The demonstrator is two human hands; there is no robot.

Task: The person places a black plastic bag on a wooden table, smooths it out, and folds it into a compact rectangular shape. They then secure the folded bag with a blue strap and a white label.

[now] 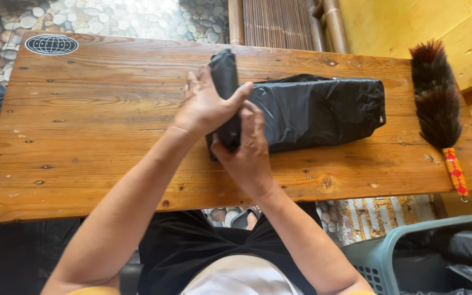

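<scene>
The wooden table point(83, 136) lies bare from its nine o'clock edge to the middle, giving open room there. At the centre, the left hand point(206, 106) wraps closed around the upper part of a rolled black bag point(226, 82), and the right hand point(249, 150) clamps its lower end. Touching them toward three o'clock lies a folded black plastic sheet point(323, 109). A feather duster point(437, 98) rests along the three o'clock edge. A teal basket point(389, 257) sits at five o'clock.

The bench point(83, 125) before me was knotty varnished wood with a dull sheen, the black bag point(318, 109) was thin, crinkled, faintly glossy plastic, the duster point(435, 93) soft feathers, and the basket point(378, 262) matt plastic.
</scene>
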